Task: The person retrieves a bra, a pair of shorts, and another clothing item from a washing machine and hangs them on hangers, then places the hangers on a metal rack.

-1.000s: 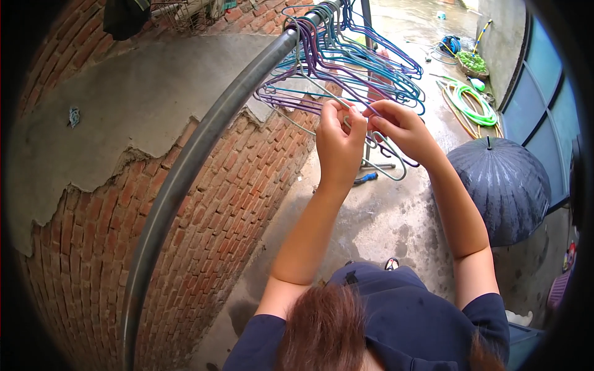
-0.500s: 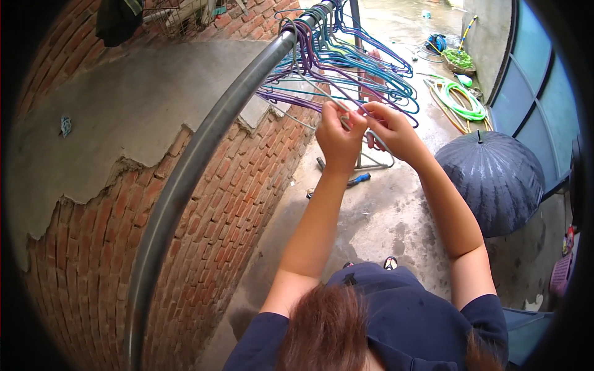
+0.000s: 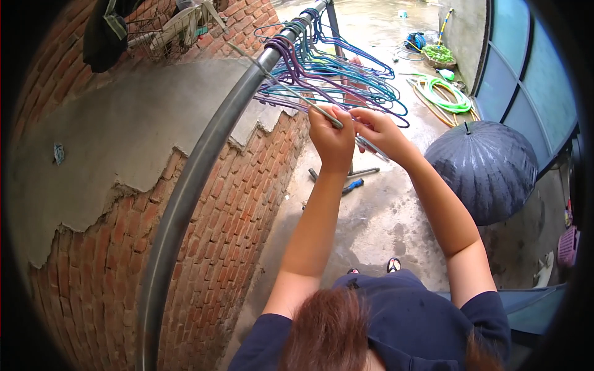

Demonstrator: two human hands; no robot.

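My left hand [image 3: 331, 139] is closed around a pale grey-green wire hanger [image 3: 291, 89]. One end of this hanger slants up across the metal rail [image 3: 207, 151] and sticks out past its left side; whether it touches the rail I cannot tell. My right hand [image 3: 383, 133] is closed just beside the left, its bent fingers on the lower part of the same hanger. Beyond my hands, several purple, blue and teal hangers [image 3: 371, 86] hang bunched at the far end of the rail.
A brick wall [image 3: 229, 204] with broken plaster runs along the left. At right stand an open dark umbrella [image 3: 486, 173] and blue glass panels [image 3: 532, 80]. Farther back lie a coiled green hose [image 3: 445, 96], a basket of greens [image 3: 439, 55] and a blue reel [image 3: 414, 41].
The pale hanger has tilted, its upper end now reaching across the rail to the left. My hands stay close together on it. The view has shifted slightly.
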